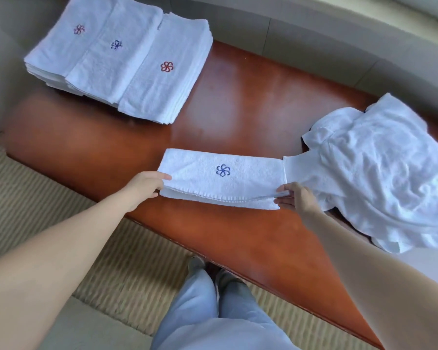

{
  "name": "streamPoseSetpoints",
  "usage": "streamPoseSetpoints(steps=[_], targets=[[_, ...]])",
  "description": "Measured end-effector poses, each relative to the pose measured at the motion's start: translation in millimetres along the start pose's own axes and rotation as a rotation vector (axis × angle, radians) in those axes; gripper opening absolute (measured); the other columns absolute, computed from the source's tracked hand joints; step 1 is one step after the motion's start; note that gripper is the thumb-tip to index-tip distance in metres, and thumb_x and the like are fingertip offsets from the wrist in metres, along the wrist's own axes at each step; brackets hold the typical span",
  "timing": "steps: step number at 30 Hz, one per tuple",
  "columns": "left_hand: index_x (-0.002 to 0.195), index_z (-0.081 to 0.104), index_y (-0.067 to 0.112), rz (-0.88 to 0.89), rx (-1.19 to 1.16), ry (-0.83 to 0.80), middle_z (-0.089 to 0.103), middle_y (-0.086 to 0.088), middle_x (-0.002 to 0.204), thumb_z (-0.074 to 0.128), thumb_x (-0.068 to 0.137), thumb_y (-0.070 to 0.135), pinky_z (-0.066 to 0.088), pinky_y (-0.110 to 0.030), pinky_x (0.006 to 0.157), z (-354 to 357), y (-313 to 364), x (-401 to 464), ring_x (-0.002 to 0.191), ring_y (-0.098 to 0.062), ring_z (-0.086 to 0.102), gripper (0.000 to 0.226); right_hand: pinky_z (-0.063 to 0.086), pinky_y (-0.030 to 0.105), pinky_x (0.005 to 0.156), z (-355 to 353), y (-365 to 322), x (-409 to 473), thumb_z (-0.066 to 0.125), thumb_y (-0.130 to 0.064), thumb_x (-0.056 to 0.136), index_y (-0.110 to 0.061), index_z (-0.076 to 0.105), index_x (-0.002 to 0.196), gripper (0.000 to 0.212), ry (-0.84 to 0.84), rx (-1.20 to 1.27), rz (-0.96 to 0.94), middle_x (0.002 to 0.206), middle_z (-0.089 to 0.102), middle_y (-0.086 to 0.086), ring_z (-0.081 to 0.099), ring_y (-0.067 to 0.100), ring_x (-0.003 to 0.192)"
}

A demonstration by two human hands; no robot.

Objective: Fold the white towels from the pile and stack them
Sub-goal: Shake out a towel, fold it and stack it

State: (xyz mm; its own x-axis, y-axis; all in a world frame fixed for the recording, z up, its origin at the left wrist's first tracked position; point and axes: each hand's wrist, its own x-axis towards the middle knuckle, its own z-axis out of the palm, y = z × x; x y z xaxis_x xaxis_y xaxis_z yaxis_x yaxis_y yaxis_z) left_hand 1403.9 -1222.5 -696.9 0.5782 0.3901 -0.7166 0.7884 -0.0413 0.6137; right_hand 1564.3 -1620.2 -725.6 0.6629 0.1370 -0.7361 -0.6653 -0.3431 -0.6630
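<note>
Here, on the reddish-brown wooden table (238, 102), a white towel (220, 178) folded into a long band, blue pinwheel emblem (223, 170) facing up near its middle. At the band's left end, the left hand (147, 181), thumb on top and fingers curled under, pinching the upper layer along the near edge and raising it slightly off the layer beneath. At the right end, the right hand (292, 195), thumb and fingers closed on the near corner of the same towel. Touching the band's right end and spreading toward the table's right edge, the rumpled pile of unfolded white towels (379, 173), part of it hanging past the near edge. Well apart at the far left corner of the table, three stacks of folded towels side by side and slightly overlapping: a left stack (61, 46) with a reddish emblem on top, a middle stack (106, 64) with a blue one, a right stack (162, 79) with a red one. Between the stacks and the band, bare polished wood with soft reflections. Below the table, a striped beige carpet (61, 210), light blue trouser legs (213, 311) and shoe tips at the table's near edge. Behind the table, a pale grey upholstered surface (314, 34) curving round the far side.
</note>
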Motion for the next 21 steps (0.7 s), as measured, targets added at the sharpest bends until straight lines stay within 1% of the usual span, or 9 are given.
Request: streamPoseSetpoints(steps=[3, 5, 7, 9, 12, 14, 16, 18, 21], targets=[[0.109, 0.075, 0.028, -0.013, 0.016, -0.019, 0.062, 0.004, 0.126, 0.051, 0.101, 0.017, 0.054, -0.032, 0.096, 11.8, -16.9, 2.8, 0.111, -0.013, 0.062, 0.027, 0.062, 0.045, 0.08, 10.1, 23.7, 5.1, 0.064, -0.021, 0.085, -0.015, 0.074, 0.085, 0.012, 0.056, -0.251, -0.09, 0.096, 0.074, 0.013, 0.075, 0.027, 0.085], [0.108, 0.074, 0.029, 0.043, 0.039, 0.008, 0.061, 0.009, 0.128, 0.051, 0.105, 0.019, 0.052, -0.024, 0.088, 19.4, -28.1, 10.6, 0.109, -0.006, 0.062, 0.025, 0.058, 0.04, 0.068, 15.1, 34.4, 9.5, 0.062, -0.015, 0.087, -0.024, 0.071, 0.088, 0.013, 0.106, -0.411, -0.143, 0.095, 0.071, 0.008, 0.07, 0.026, 0.076], [0.104, 0.076, 0.027, 0.078, 0.003, 0.07, 0.061, 0.01, 0.128, 0.051, 0.104, 0.014, 0.051, -0.018, 0.083, 22.6, -38.0, 14.7, 0.108, -0.003, 0.06, 0.028, 0.051, 0.032, 0.059, 17.5, 39.6, 10.3, 0.061, -0.016, 0.086, -0.029, 0.068, 0.084, 0.015, 0.151, -0.405, -0.164, 0.091, 0.07, -0.001, 0.066, 0.021, 0.07], [0.1, 0.078, 0.027, 0.085, -0.061, 0.121, 0.061, 0.009, 0.127, 0.053, 0.101, 0.008, 0.052, -0.016, 0.082, 23.6, -47.3, 18.6, 0.107, 0.0, 0.059, 0.032, 0.051, 0.035, 0.064, 17.8, 44.1, 10.8, 0.059, -0.017, 0.084, -0.028, 0.067, 0.082, 0.014, 0.186, -0.323, -0.178, 0.086, 0.069, -0.005, 0.065, 0.02, 0.071], [0.107, 0.078, 0.029, 0.076, -0.032, 0.145, 0.057, 0.007, 0.13, 0.05, 0.1, 0.006, 0.054, -0.021, 0.087, 25.3, -61.6, 24.1, 0.102, -0.001, 0.06, 0.037, 0.048, 0.03, 0.058, 17.7, 56.8, 11.9, 0.059, -0.02, 0.088, -0.03, 0.067, 0.084, 0.013, 0.205, -0.417, -0.212, 0.077, 0.064, -0.008, 0.058, 0.016, 0.059], [0.121, 0.073, 0.029, 0.049, 0.063, 0.151, 0.057, 0.002, 0.131, 0.048, 0.102, 0.007, 0.056, -0.03, 0.091, 27.2, -68.9, 27.5, 0.091, -0.004, 0.06, 0.039, 0.043, 0.025, 0.054, 17.2, 61.8, 12.8, 0.058, -0.025, 0.093, -0.033, 0.067, 0.092, 0.013, 0.207, -0.558, -0.216, 0.084, 0.063, -0.008, 0.057, 0.014, 0.057], [0.128, 0.07, 0.026, 0.094, 0.245, 0.2, 0.058, -0.003, 0.134, 0.049, 0.101, 0.009, 0.051, -0.032, 0.089, 30.9, -71.2, 27.7, 0.095, -0.016, 0.061, 0.038, 0.044, 0.026, 0.057, 17.7, 61.6, 10.8, 0.056, -0.021, 0.092, -0.034, 0.066, 0.099, 0.019, 0.231, -0.642, -0.198, 0.104, 0.06, -0.004, 0.061, 0.014, 0.069], [0.124, 0.07, 0.023, 0.184, 0.439, 0.304, 0.05, 0.0, 0.136, 0.052, 0.099, 0.012, 0.043, -0.03, 0.094, 37.9, -67.9, 23.1, 0.117, -0.023, 0.051, 0.032, 0.051, 0.031, 0.071, 22.3, 60.2, 3.9, 0.055, -0.015, 0.089, -0.033, 0.066, 0.107, 0.028, 0.287, -0.706, -0.223, 0.119, 0.05, -0.002, 0.061, 0.018, 0.089], [0.131, 0.062, 0.022, 0.379, 0.634, 0.323, 0.04, 0.002, 0.143, 0.056, 0.099, 0.019, 0.044, -0.04, 0.101, 60.8, -47.6, 18.2, 0.133, -0.027, 0.035, 0.033, 0.048, 0.038, 0.092, 43.7, 49.8, -2.4, 0.058, -0.014, 0.089, -0.025, 0.065, 0.117, 0.031, 0.304, -0.867, -0.458, 0.126, 0.048, 0.0, 0.049, 0.025, 0.117]])
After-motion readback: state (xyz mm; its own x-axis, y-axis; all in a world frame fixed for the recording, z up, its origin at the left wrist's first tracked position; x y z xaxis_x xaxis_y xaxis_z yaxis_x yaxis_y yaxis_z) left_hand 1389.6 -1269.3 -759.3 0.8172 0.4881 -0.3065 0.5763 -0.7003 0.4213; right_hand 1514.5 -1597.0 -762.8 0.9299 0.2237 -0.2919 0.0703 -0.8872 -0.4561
